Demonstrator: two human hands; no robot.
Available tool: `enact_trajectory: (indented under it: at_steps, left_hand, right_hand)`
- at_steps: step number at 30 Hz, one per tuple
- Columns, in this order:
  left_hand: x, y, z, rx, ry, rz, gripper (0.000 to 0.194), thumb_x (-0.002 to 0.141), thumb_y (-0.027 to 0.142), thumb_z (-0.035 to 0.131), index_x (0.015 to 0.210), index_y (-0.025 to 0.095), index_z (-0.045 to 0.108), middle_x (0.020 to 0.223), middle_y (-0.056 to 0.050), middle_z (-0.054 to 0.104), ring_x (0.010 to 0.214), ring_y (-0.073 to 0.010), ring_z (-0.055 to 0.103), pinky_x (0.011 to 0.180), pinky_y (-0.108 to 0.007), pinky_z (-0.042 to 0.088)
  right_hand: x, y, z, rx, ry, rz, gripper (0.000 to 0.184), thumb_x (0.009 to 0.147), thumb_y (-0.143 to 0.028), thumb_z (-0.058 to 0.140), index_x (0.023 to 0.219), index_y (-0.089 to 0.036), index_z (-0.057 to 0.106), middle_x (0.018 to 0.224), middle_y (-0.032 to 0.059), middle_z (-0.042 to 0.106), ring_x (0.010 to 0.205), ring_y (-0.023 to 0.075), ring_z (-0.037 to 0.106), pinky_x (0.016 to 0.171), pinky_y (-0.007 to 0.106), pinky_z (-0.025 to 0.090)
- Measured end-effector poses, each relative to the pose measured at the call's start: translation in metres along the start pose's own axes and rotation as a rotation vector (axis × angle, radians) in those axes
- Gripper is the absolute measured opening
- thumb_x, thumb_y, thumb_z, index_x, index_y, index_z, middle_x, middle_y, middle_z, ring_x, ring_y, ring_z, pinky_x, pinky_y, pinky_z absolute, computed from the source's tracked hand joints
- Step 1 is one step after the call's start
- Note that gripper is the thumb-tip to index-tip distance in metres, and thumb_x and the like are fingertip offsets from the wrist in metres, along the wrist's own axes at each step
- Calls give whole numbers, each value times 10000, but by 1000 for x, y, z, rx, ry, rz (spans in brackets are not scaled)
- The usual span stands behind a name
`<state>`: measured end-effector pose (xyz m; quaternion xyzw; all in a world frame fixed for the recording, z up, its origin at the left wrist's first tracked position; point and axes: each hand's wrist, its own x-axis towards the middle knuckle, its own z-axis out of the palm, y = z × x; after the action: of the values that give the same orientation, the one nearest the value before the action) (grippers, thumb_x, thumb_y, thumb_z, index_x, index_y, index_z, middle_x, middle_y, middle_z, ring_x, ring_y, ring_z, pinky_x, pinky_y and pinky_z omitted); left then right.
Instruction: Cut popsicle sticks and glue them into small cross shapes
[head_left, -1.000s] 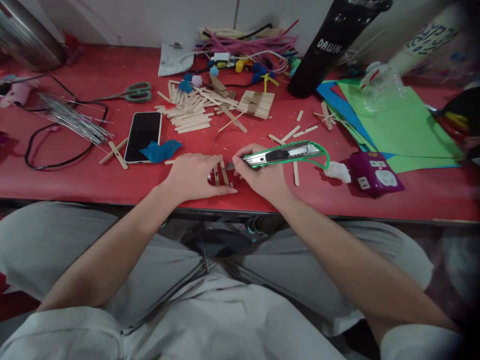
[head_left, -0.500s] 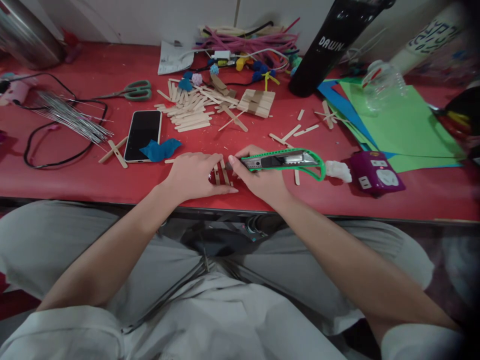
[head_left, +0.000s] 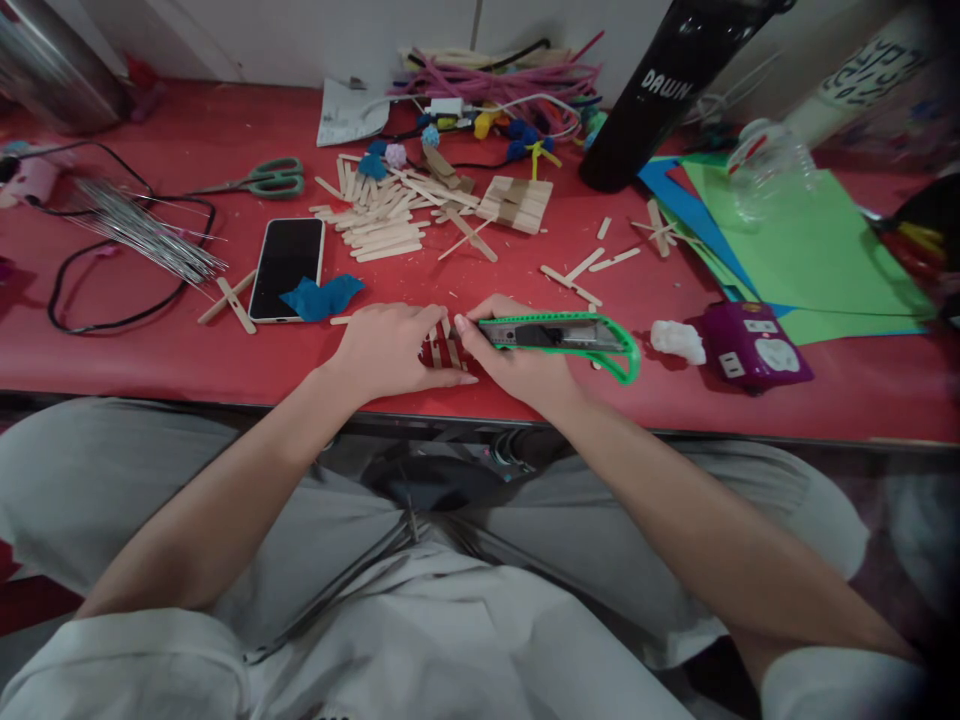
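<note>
My right hand [head_left: 517,355] grips a green-framed utility knife [head_left: 559,335] whose handle points to the right. Its blade end is at some narrow wooden craft sticks [head_left: 444,352] by the table's front edge. My left hand [head_left: 390,350] lies over the left part of these sticks, pressing them on the table with thumb and fingers curved round them. Whether the sticks are joined is hidden under the fingers. Another stick end pokes out left of my left hand.
A phone [head_left: 289,270] with blue cloth [head_left: 322,297] lies left of my hands. Behind is a pile of craft sticks [head_left: 382,225]. Scissors [head_left: 274,180], a black bottle [head_left: 645,100], green paper [head_left: 817,240], white tissue [head_left: 677,341] and a purple socket adapter [head_left: 756,345] stand around.
The knife's handle end has swung down and toward me, away from the white tissue. The blade end stays by the sticks. My left hand has barely moved.
</note>
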<state>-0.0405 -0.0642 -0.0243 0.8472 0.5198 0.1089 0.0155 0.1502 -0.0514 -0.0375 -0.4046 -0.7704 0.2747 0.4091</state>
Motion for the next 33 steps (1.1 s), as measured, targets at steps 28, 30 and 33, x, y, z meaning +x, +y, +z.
enact_trajectory:
  at_steps: [28,30,33]
  left_hand:
    - [0,0,-1,-12,-33,18,844,718,845,514,1198,169,672,978,-117,756,941,-310,699,726,-349,462]
    - [0,0,-2,-12,-41,11,861,716,847,514,1222,166,663,998,-122,755,955,-312,696,738,-351,463]
    - [0,1,-3,-12,-46,7,871,724,846,502,1238,161,658,999,-124,755,956,-317,696,734,-354,462]
  right_hand:
    - [0,7,3,-106,55,-191,186,957,-341,546,788,-266,529,650,-28,608,619,164,612,688,326,513]
    - [0,7,3,-126,57,-197,191,961,-345,540,785,-271,528,653,-23,608,620,166,605,694,328,514]
    - [-1,5,3,-144,50,-198,221,974,-352,520,775,-257,520,681,-10,616,664,165,622,719,322,515]
